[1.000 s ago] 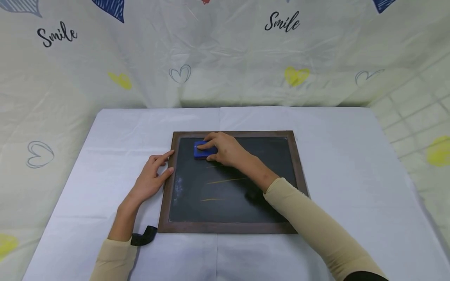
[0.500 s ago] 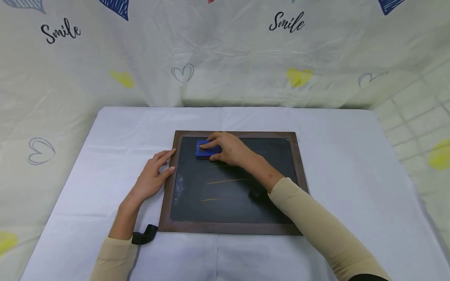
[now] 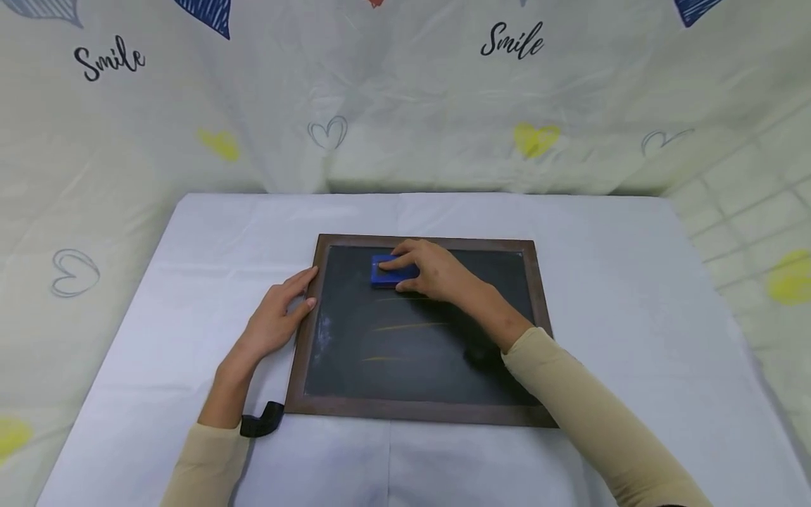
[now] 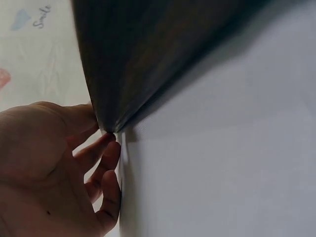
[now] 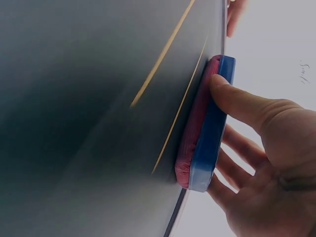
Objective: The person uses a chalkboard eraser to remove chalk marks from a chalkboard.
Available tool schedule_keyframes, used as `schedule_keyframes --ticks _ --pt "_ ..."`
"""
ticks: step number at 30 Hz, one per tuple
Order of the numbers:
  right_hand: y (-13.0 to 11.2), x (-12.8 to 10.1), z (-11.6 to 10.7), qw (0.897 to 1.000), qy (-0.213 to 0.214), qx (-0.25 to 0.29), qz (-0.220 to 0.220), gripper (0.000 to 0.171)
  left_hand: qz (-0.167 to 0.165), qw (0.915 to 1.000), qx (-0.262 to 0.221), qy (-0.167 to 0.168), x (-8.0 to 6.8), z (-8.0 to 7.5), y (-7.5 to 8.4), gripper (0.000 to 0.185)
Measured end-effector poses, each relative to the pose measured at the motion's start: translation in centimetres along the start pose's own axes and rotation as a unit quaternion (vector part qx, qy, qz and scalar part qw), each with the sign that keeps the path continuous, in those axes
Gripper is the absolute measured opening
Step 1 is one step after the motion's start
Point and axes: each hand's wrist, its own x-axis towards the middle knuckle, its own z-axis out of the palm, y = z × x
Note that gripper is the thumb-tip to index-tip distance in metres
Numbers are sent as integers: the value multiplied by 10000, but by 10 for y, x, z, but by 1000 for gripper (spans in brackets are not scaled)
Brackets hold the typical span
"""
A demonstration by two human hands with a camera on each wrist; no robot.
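If I press too lightly, the blue eraser (image 3: 392, 272) could skip over the yellow chalk lines (image 3: 408, 327) and leave smears. If my left hand (image 3: 277, 320) lets up, the chalkboard (image 3: 418, 331) could slide on the tabletop (image 3: 190, 282). My right hand (image 3: 437, 271) reaches across, its grip pinching the eraser flat near the top edge. My left fingers lie spread against the frame.

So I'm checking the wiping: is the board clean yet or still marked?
Still marked. Three yellow chalk lines remain on the board below the eraser that the right hand holds near the top edge.
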Motion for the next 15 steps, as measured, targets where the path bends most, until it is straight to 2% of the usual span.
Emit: schedule_keyframes --ticks 15 --pt "31 -30 -11 9996 94 164 218 54 -49 10000 -36 -41 2 0 0 59"
